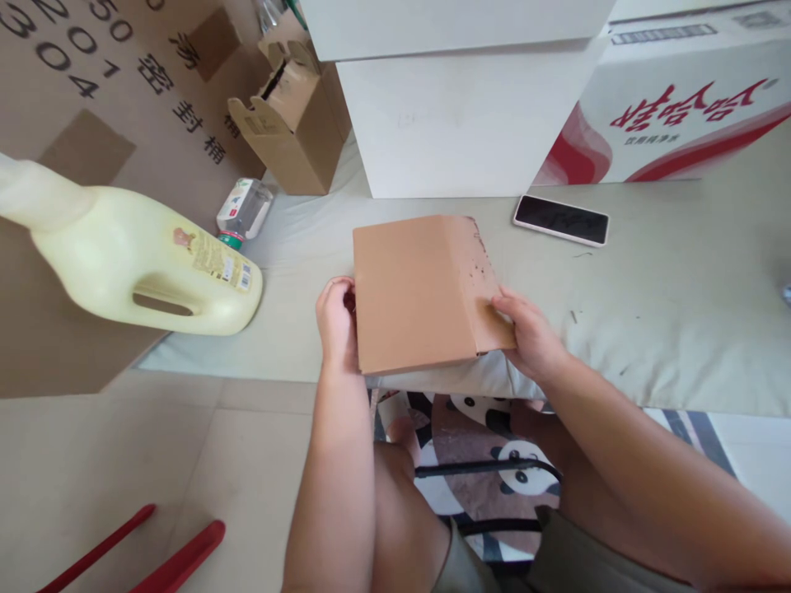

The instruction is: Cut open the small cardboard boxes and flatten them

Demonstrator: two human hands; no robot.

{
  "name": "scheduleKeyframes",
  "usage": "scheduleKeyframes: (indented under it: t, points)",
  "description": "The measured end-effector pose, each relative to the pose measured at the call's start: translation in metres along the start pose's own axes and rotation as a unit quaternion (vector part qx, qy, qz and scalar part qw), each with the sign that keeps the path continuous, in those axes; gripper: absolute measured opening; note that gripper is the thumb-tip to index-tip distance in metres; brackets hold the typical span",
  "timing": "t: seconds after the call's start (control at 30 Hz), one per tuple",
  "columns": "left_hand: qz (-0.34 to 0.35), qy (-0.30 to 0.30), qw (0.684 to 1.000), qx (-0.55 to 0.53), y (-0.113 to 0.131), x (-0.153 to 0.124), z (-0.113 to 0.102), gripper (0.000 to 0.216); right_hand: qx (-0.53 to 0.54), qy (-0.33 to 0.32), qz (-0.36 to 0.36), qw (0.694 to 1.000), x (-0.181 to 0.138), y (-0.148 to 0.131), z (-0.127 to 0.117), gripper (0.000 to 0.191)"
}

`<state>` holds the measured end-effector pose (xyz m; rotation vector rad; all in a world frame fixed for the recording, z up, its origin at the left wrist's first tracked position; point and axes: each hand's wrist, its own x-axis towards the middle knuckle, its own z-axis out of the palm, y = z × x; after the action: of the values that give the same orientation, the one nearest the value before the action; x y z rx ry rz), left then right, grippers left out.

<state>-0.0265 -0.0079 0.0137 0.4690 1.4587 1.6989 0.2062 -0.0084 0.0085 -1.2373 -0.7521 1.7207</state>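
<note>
A flat brown cardboard piece (pixel 414 292) with a folded flap along its right side lies at the near edge of a pale green padded surface (pixel 648 313). My left hand (pixel 335 317) grips its left edge, fingers curled around it. My right hand (pixel 530 333) presses on the lower right corner of the flap, thumb on top.
A black phone (pixel 561 220) lies behind to the right. A pale yellow jug (pixel 142 259) lies on its side at left, with a small bottle (pixel 243 212) behind it. A white box (pixel 463 107), a red-printed carton (pixel 673 115) and an open small carton (pixel 290 123) stand at the back.
</note>
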Motion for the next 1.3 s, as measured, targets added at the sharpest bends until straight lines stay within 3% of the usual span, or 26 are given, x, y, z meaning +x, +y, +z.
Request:
scheduleKeyframes:
  t: [0.93, 1.3]
  points:
    - [0.014, -0.001, 1.000, 0.007, -0.0029, -0.0005, 0.0020, 0.010, 0.004, -0.008, -0.002, 1.000, -0.0014, -0.0005, 0.0030, 0.031]
    - [-0.024, 0.003, 1.000, -0.002, -0.0050, -0.0008, 0.0034, 0.012, -0.014, -0.018, -0.015, 1.000, -0.0015, 0.0030, 0.0037, 0.026]
